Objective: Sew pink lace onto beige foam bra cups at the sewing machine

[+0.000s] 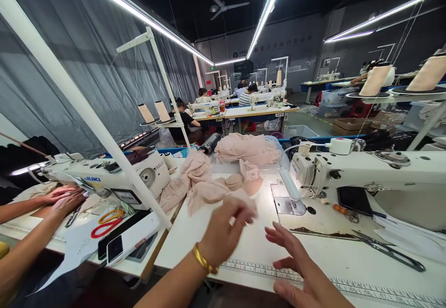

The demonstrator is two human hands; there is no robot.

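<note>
My left hand (225, 226), with a gold bracelet at the wrist, is over the white table beside the pale pink fabric pieces. Its fingers are curled and smeared by motion, so I cannot tell whether they hold anything. Nearer the table's front edge, my right hand (296, 264) is open, fingers apart, with nothing in it. Crumpled pink fabric (205, 191) lies just beyond my left hand, next to a small stack of cut pieces (234, 181). A white sewing machine (362, 168) stands to the right, its needle area lit.
Black thread snips (390, 250) and an orange-handled tool (340, 209) lie at the right. A fabric pile (245, 147) sits at the back. A thread-stand pole (104, 127) rises on the left, where a co-worker's hands (66, 199) work at a JUKI machine (104, 178).
</note>
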